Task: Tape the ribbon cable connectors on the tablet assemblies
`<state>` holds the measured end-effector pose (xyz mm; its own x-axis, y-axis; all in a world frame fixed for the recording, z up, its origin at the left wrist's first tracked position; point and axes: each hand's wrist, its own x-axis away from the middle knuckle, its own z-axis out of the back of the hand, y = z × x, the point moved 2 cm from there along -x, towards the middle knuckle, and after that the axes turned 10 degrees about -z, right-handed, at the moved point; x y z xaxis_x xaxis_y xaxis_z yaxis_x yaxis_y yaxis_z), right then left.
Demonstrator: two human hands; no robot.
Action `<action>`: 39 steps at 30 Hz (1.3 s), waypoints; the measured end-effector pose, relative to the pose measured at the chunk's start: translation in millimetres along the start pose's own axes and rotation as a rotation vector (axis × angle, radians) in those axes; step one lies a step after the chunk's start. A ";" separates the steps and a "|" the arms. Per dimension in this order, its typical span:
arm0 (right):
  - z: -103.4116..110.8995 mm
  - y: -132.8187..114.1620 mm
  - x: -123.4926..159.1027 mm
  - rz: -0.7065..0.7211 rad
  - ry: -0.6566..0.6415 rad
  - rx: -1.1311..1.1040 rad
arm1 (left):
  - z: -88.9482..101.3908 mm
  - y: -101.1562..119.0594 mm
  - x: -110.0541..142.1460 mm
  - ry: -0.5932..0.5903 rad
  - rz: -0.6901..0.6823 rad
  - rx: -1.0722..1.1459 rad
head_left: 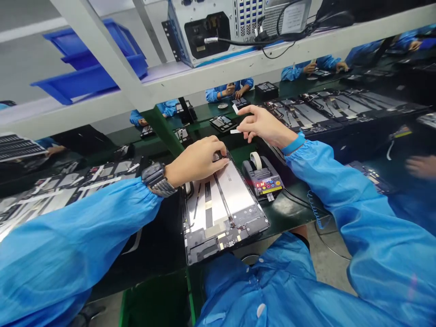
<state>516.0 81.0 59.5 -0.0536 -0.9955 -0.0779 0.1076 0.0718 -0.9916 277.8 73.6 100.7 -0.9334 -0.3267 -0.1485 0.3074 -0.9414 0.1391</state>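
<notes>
My left hand point(200, 159) lies over the far end of an opened tablet point(235, 190), its fingers bent and thumb near the index finger. The fingertips touch the tablet's far edge, partly hiding it. Inside the tablet show a silvery plate, dark flex cables and circuit boards along the near end. Raised above and to the right, my right hand point(262, 125) has its fingers bent. One short white tape strip point(235, 109) sticks out at a fingertip, and a second white strip point(235, 131) shows at the lower fingers. Below that hand stands a tape dispenser point(262, 175) with a white roll.
Rows of opened tablets lie at left point(71, 186) and at far right point(316, 106). A stack of tablet parts point(222, 123) sits beyond my hands. Overhead runs a white shelf point(218, 75) carrying blue bins point(91, 68) and a computer case point(204, 32). Co-workers in blue sleeves work across the bench.
</notes>
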 end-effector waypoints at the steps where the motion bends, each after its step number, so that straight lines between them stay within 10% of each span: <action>1: -2.7 1.7 -1.5 0.020 -0.009 0.007 | -3.0 -2.6 -2.6 0.028 0.024 0.023; 14: -30.9 19.6 -27.4 0.384 -0.193 0.426 | -3.1 -23.7 -11.1 0.041 0.174 0.162; 39: -31.4 -2.3 -32.2 0.310 -0.406 0.558 | 2.3 -57.0 -21.5 -0.211 0.545 0.415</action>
<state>486.3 114.8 61.0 0.4187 -0.8873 -0.1935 0.5505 0.4174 -0.7230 279.9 134.5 98.1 -0.6958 -0.6787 0.2350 0.6835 -0.5251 0.5071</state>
